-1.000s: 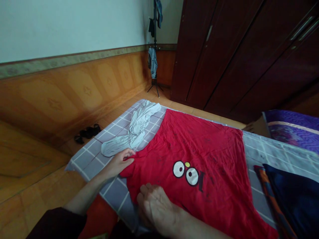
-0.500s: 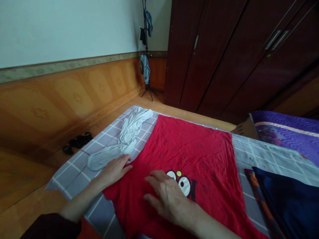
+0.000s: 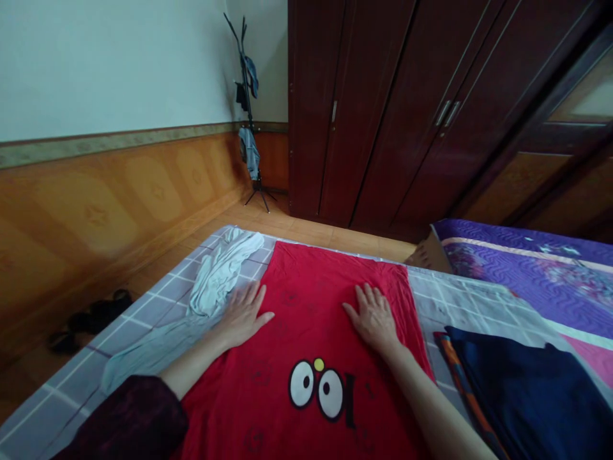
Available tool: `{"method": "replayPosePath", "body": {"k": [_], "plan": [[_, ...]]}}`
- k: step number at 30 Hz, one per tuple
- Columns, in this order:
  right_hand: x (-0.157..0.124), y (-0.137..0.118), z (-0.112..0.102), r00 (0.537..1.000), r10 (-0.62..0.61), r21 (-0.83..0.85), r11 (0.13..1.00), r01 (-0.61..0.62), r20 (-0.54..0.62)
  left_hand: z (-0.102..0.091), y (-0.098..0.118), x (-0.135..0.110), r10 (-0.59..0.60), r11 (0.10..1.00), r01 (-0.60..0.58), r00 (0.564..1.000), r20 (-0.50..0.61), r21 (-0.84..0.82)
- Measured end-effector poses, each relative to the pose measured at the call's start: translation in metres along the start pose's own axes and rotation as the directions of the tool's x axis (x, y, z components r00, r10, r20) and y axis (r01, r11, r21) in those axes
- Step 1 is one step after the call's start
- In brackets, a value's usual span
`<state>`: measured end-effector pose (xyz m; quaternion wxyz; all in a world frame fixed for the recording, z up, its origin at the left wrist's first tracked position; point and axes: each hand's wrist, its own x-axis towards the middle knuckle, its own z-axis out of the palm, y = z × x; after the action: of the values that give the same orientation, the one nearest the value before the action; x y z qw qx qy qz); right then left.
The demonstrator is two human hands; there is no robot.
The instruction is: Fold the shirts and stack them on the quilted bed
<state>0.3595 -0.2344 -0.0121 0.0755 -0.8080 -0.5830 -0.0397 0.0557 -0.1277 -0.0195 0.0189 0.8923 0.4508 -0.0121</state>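
Note:
A red T-shirt [image 3: 316, 313] printed with two cartoon eyes lies spread on the checked bedsheet [image 3: 158, 313]. My left hand [image 3: 242, 314] rests at the shirt's left edge, fingers spread, partly over the pale crumpled garment beside it. On the right part of the shirt lies my right hand [image 3: 374, 316], palm down with the fingers apart. The cloth between both hands looks fairly smooth, while wrinkles run along its right edge. Neither hand grasps anything. The near end of the shirt runs out of view at the bottom.
A pale crumpled garment [image 3: 218, 275] lies left of the shirt, and folded dark blue clothing [image 3: 522, 383] lies to the right. Beyond are a cardboard box [image 3: 430, 253], a purple bedspread [image 3: 507, 249], a dark red wardrobe [image 3: 373, 115] and a coat rack [image 3: 249, 108]. Dark shoes [image 3: 90, 318] sit on the floor.
My right hand has moved from the printed eyes to the shirt's upper right. My left hand has slid farther up its left edge. The print is more fully uncovered, and the view has shifted.

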Motion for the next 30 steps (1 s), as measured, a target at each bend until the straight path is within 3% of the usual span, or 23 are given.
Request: {"method": "replayPosePath", "body": {"k": [2, 4, 8, 10, 11, 13, 15, 18, 19, 21, 24, 26, 28, 30], "plan": [[0.003, 0.036, -0.003, 0.978, 0.205, -0.053, 0.977, -0.206, -0.038, -0.001, -0.017, 0.004, -0.090, 0.995, 0.092, 0.995, -0.043, 0.048], [0.008, 0.041, -0.007, 0.966, 0.253, -0.054, 0.965, -0.256, -0.053, -0.010, -0.008, 0.016, -0.020, 0.999, 0.024, 0.994, -0.103, 0.041], [0.021, -0.019, -0.001, 1.000, 0.020, -0.005, 1.000, -0.020, -0.012, -0.015, 0.064, 0.059, 0.263, 0.961, -0.274, 0.950, -0.170, -0.041], [0.028, -0.040, 0.009, 0.993, -0.120, 0.024, 0.993, 0.120, 0.019, -0.007, 0.087, 0.080, 0.284, 0.953, -0.294, 0.951, -0.125, -0.073], [0.031, -0.039, 0.012, 0.988, -0.154, 0.032, 0.988, 0.153, 0.030, -0.002, 0.089, 0.089, 0.262, 0.960, -0.270, 0.960, -0.097, -0.078], [0.035, -0.013, 0.014, 0.992, -0.119, 0.026, 0.993, 0.118, 0.036, 0.004, 0.069, 0.101, 0.168, 0.983, -0.172, 0.984, -0.057, -0.064], [0.039, 0.035, 0.008, 0.999, 0.038, -0.001, 0.999, -0.038, 0.012, 0.003, 0.033, 0.109, 0.052, 0.997, -0.055, 0.997, -0.059, -0.049], [0.044, 0.090, -0.006, 0.954, 0.296, -0.032, 0.954, -0.298, -0.054, -0.011, -0.003, 0.119, -0.069, 0.997, 0.066, 0.994, -0.085, -0.039], [0.046, 0.094, -0.008, 0.939, 0.336, -0.035, 0.940, -0.339, -0.074, -0.015, -0.001, 0.124, -0.067, 0.997, 0.064, 0.993, -0.100, -0.039], [0.054, 0.076, -0.006, 0.945, 0.314, -0.029, 0.948, -0.317, -0.088, -0.017, 0.027, 0.137, 0.015, 0.999, -0.020, 0.992, -0.123, -0.040], [0.071, 0.019, 0.010, 0.995, 0.091, 0.005, 0.996, -0.091, -0.032, -0.007, 0.089, 0.160, 0.206, 0.976, -0.212, 0.973, -0.099, -0.047], [0.082, 0.000, 0.021, 0.999, -0.044, 0.034, 0.998, 0.044, 0.014, 0.002, 0.109, 0.174, 0.246, 0.967, -0.250, 0.967, -0.070, -0.052], [0.090, 0.014, 0.024, 0.998, -0.052, 0.041, 0.998, 0.050, 0.037, 0.006, 0.094, 0.185, 0.194, 0.979, -0.197, 0.979, -0.057, -0.051], [0.092, 0.053, 0.016, 0.997, 0.069, 0.025, 0.997, -0.069, 0.036, 0.001, 0.055, 0.192, 0.079, 0.996, -0.081, 0.996, -0.049, -0.046]]}}
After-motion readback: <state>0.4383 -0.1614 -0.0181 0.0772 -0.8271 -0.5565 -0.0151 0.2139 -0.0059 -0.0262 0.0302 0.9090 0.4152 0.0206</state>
